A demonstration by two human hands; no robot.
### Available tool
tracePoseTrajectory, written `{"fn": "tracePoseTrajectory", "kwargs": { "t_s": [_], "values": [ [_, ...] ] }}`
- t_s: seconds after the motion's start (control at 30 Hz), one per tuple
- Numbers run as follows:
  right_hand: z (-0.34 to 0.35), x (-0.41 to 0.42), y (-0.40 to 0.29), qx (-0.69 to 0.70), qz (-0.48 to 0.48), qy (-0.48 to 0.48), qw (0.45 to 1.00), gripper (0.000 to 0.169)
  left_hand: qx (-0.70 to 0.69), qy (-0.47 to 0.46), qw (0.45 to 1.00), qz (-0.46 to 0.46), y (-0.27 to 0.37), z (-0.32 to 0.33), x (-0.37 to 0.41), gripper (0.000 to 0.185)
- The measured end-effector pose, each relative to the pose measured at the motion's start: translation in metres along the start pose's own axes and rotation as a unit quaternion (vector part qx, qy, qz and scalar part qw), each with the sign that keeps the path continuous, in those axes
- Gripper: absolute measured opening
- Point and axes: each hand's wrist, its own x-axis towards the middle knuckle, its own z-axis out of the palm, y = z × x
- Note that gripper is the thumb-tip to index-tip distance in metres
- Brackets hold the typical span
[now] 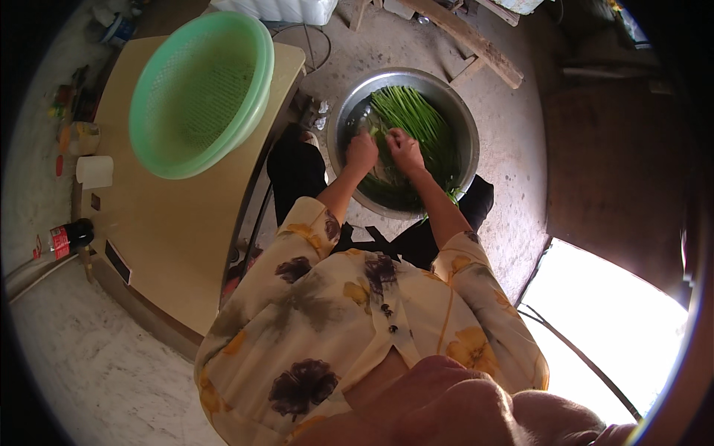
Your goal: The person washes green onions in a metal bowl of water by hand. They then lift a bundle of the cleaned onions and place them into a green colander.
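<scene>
A wide metal basin stands on the floor between my knees, with water inside. Long thin green stalks, like chives or scallions, lie along its far and right sides. Over the left half of the basin is my left hand, its fingers bent inward. Close beside it, my right hand has curled fingers near the edge of the stalks. Some pale green stalk ends show between the two hands. The fingertips are small and blurred, so whether either hand grips a stalk cannot be told.
On the table at the left stand nested green plastic colanders, a paper roll and a dark phone-like object. A cola bottle is at the table's edge. A wooden plank lies beyond the basin.
</scene>
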Motion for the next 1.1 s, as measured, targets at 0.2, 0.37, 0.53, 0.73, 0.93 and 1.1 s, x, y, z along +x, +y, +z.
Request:
{"fn": "tracePoseTrajectory", "kwargs": {
  "t_s": [0.2,0.37,0.53,0.73,0.93,1.1],
  "values": [
    [-0.02,-0.007,-0.009,0.25,0.067,-0.03,0.965,0.026,-0.364,-0.099,0.924,-0.061,0.019,-0.027,-0.021,0.026],
    [-0.018,-0.015,-0.019,0.311,0.066,-0.013,0.948,0.025,-0.492,-0.109,0.861,-0.064,0.031,-0.018,-0.024,0.019],
    [-0.022,-0.018,-0.021,0.079,0.053,0.019,0.995,0.027,-0.278,-0.014,0.959,-0.042,-0.001,-0.008,-0.011,0.026],
    [-0.01,-0.007,0.018,-0.106,-0.086,0.099,0.986,0.024,-0.008,-0.064,0.998,-0.004,0.004,0.002,-0.004,0.026],
    [-0.052,-0.018,-0.024,0.303,0.151,-0.066,0.939,0.023,-0.268,0.0,0.963,0.005,0.005,-0.03,-0.016,0.028],
    [-0.056,-0.025,-0.047,0.445,0.16,-0.089,0.877,0.025,-0.516,-0.135,0.846,-0.032,0.027,-0.031,-0.025,0.023]
  ]
}}
